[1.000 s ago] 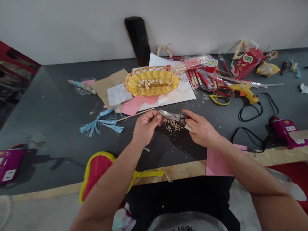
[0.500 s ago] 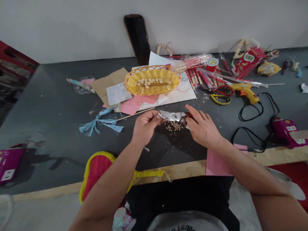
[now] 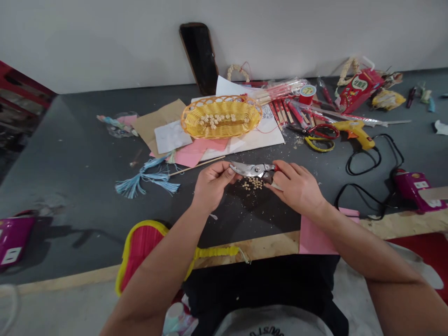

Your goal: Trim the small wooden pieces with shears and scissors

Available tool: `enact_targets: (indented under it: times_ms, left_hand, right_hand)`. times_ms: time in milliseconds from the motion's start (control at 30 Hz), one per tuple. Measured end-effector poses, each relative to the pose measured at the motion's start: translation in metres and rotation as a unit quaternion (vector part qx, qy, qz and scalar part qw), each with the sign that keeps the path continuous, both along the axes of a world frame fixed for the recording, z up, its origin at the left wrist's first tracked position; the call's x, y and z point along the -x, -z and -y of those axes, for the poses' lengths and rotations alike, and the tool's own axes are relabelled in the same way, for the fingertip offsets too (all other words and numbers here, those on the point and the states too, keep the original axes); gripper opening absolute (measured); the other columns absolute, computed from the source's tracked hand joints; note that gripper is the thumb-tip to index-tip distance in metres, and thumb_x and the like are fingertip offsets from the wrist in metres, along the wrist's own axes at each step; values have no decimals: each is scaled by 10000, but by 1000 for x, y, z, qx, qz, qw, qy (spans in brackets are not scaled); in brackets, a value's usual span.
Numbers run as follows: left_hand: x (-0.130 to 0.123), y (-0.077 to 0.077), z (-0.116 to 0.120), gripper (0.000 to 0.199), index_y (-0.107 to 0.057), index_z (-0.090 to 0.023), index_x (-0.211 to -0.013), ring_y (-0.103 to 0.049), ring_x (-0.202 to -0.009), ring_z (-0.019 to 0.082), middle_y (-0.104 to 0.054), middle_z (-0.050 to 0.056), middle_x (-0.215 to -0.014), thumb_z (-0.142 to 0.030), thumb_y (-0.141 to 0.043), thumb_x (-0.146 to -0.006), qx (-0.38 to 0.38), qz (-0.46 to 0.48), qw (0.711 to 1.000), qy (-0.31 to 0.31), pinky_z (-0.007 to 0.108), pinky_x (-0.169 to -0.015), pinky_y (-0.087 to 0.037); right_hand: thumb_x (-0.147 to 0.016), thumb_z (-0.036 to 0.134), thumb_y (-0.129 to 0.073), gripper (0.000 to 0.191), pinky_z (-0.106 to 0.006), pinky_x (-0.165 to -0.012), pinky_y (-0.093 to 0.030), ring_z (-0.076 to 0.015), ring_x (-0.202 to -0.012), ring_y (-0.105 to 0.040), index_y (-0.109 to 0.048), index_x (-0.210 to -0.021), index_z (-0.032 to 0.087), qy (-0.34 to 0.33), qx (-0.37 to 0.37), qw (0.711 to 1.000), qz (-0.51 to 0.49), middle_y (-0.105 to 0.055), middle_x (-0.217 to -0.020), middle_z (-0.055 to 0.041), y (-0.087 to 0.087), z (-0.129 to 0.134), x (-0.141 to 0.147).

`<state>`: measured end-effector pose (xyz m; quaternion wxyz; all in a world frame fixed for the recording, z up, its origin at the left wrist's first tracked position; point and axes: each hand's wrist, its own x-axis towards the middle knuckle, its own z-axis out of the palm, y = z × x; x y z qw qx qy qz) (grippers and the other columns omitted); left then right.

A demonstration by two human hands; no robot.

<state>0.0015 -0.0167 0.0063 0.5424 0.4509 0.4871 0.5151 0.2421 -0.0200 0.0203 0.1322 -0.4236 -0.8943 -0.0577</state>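
Observation:
My right hand [image 3: 296,185] is wrapped round the handles of a pair of pruning shears [image 3: 249,169], whose metal blades point left. At the blade tips, my left hand [image 3: 212,186] is closed in a pinch on a small pale piece too hidden to name. Just below the shears, a heap of small tan cut bits [image 3: 255,183] lies on the dark tabletop [image 3: 224,228] among scattered crumbs. Beyond my hands stands a yellow woven basket [image 3: 196,126] with several small pale flower-like pieces [image 3: 217,120] in it. A thin stick [image 3: 191,169] lies beside my left hand.
Scissors [image 3: 320,143] and a yellow glue gun [image 3: 355,133] with a black cord lie to the right. A phone [image 3: 199,58] leans on the wall. Blue tassels [image 3: 147,179] are on the left. A red and yellow fan [image 3: 140,249] overhangs the front edge.
My right hand's fingers have closed further round the shears' handles; its raised index finger has come down. My left hand stays almost where it was.

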Motion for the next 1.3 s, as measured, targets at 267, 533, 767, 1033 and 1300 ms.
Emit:
enact_targets:
  times_ms: [267,533,767,1033,1300]
  left_hand:
    - [-4,-7,1,335,-700,-168,-670,-531,-572,120,-685,40,-644,-481,-812,-710,14,27,1000,0,253,-571,-408]
    - [-6,-12,0,321,-712,-165,-704,-524,-552,106,-676,32,-630,-452,-850,-659,27,69,997,-7,245,-551,-406]
    - [-6,-12,0,268,-744,-167,-735,-523,-558,93,-696,35,-655,-388,-868,-646,20,90,996,-10,237,-558,-418]
    - [-7,-14,-2,264,-738,-169,-719,-544,-554,105,-686,32,-633,-338,-897,-593,26,94,995,-19,242,-548,-422]
    - [-4,-9,-5,229,-753,-175,-736,-516,-546,90,-689,38,-671,-333,-874,-622,25,104,994,-11,235,-537,-420]
  right_hand:
    - [-965,388,-567,252,-342,-759,-522,-216,-864,-655,-659,-900,162,-14,-10,1000,-14,-703,-1052,-131,4,0,-1]
    - [-991,450,-492,332,-335,-714,-519,-219,-868,-670,-660,-903,178,17,-10,998,-53,-712,-1057,-123,5,-6,-1]
    - [-955,400,-564,214,-379,-812,-536,-256,-1014,-658,-639,-937,201,62,44,994,-79,-670,-1229,-108,11,-15,-7]
    - [-891,438,-655,227,-382,-746,-524,-259,-970,-651,-648,-952,219,175,58,981,-53,-633,-1238,-109,11,-32,-25]
    - [-960,205,-424,217,-473,-948,-452,-298,-1068,-555,-620,-1053,188,170,32,978,-117,-664,-1113,-135,4,-50,-40]
